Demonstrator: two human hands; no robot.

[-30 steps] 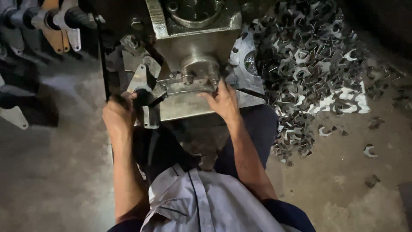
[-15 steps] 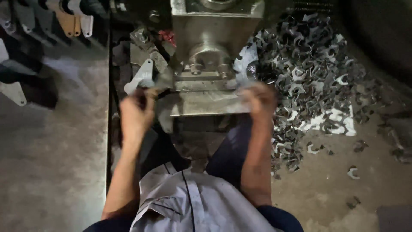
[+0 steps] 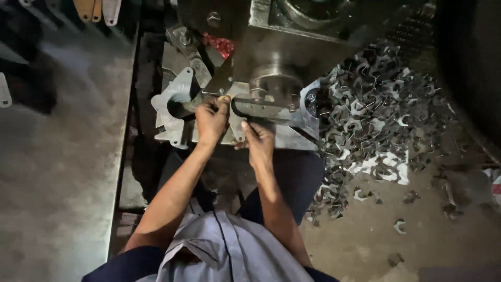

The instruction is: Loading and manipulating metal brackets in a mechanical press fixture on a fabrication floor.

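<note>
My left hand is closed, its fingers curled on a pale flat metal blank at the front of the press die. Just right of it and slightly lower, my right hand pinches the same blank's lower edge with its fingertips. The blank stands between my two hands and is mostly hidden by them. A dark slot of the die opens right beside my right fingertips. Left of my left hand lies a grey cut-out plate with a round hole.
The heavy press body rises behind the die. A big pile of stamped metal scraps covers the floor at the right, with loose bits nearer me. A red rag sits on the machine. Flat tools hang top left.
Both hands came in from the outer edges of the press table and now meet at the front of the die. The view has shifted closer to the machine.
</note>
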